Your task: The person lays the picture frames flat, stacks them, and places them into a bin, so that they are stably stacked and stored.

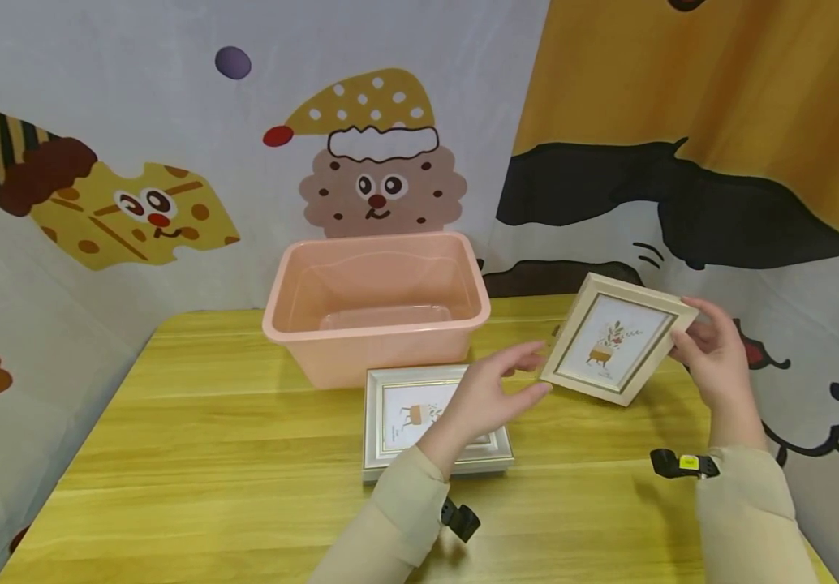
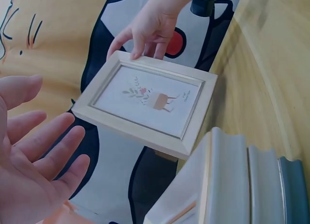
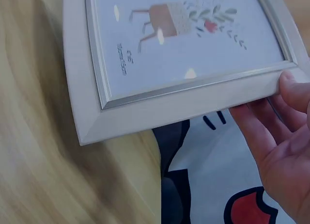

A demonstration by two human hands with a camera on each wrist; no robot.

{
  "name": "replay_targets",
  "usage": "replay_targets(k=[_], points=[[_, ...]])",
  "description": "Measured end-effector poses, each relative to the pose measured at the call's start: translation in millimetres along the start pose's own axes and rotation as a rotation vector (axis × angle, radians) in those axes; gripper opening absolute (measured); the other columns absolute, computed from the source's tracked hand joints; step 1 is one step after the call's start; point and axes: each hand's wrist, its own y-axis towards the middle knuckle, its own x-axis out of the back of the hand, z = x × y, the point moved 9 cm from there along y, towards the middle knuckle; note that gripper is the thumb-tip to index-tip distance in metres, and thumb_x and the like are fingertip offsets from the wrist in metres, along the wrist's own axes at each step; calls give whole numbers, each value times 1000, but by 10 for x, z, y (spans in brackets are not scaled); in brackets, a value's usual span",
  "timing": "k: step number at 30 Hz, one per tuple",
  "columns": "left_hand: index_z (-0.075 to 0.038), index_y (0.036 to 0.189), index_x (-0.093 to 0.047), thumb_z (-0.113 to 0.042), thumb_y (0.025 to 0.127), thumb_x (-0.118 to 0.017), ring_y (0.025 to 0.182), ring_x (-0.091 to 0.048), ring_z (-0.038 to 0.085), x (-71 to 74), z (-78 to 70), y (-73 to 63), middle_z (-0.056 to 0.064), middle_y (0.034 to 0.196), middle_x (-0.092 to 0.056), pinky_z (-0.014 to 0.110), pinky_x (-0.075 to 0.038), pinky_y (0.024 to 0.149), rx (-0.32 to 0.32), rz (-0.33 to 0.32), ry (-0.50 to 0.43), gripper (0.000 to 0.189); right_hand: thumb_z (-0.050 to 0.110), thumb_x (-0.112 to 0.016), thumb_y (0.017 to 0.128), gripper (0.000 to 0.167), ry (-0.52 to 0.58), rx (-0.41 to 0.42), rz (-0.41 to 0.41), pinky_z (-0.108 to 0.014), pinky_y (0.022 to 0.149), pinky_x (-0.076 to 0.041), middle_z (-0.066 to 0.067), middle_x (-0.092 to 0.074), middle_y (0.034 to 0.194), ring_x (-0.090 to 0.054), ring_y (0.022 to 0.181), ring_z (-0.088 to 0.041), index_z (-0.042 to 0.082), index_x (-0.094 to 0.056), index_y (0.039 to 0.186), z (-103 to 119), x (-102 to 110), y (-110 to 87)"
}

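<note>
My right hand (image 1: pixel 707 350) pinches the right edge of a cream picture frame (image 1: pixel 617 347) with a small plant print, holding it tilted in the air above the table's right side. The same cream frame (image 2: pixel 147 100) fills the left wrist view, and the cream frame (image 3: pixel 179 64) shows up close in the right wrist view with my fingers (image 3: pixel 271 136) under its edge. My left hand (image 1: pixel 496 393) hovers open just left of the frame, fingertips near its lower left corner, not gripping it. Below that hand a second, silver-white frame (image 1: pixel 390 418) lies flat on the table.
A pink plastic tub (image 1: pixel 376 304) stands at the back of the wooden table (image 1: pixel 208 454), behind the flat frame. Cartoon-printed cloth walls (image 1: pixel 135 162) close in the back and both sides. The table's left half holds nothing else.
</note>
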Motion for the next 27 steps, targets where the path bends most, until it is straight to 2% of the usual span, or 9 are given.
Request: replay_targets(k=[4,7,13,18,23,27], points=[[-14,142,-54,-21,94,-69,115,-59,4,25,-39,10,-1,125,-68,22,-45,99,-21,-17,3,51,-1,-54,99,52,205,63,27,-10,71,-53,17,-62,107,-62,90,2,23,-48,145,87,-34,-23],[-13,142,-54,-20,94,-69,115,-59,5,56,-66,5,1,125,-68,21,-45,99,-31,-33,4,51,-6,-52,98,51,385,121,58,-13,70,-54,9,-67,108,-65,88,-3,18,-49,143,162,-57,-35],[-11,141,-54,-18,94,-70,115,-60,7,143,-138,5,2,124,-68,24,-45,100,-70,-78,-37,50,-13,-44,98,50,630,242,142,-21,73,-58,-2,-71,112,-69,89,-12,8,-43,144,329,-97,-58],[-10,140,-54,-15,93,-71,118,-58,8,224,-248,13,5,123,-69,26,-45,102,-153,-122,-58,50,-18,-38,98,52,794,323,236,-28,77,-59,-9,-70,115,-69,93,-18,5,-38,145,450,-152,-91],[-7,139,-54,-11,92,-71,118,-59,11,287,-357,22,10,122,-68,26,-45,102,-237,-150,-65,50,-18,-37,97,52,971,349,345,-34,80,-60,-15,-67,118,-67,99,-24,5,-39,143,533,-252,-122],[-6,139,-53,-11,92,-70,115,-61,17,310,-386,32,12,125,-67,27,-45,102,-255,-153,-62,50,-18,-38,97,51,1024,356,400,-36,81,-59,-16,-66,120,-66,101,-25,6,-40,142,586,-345,-140]])
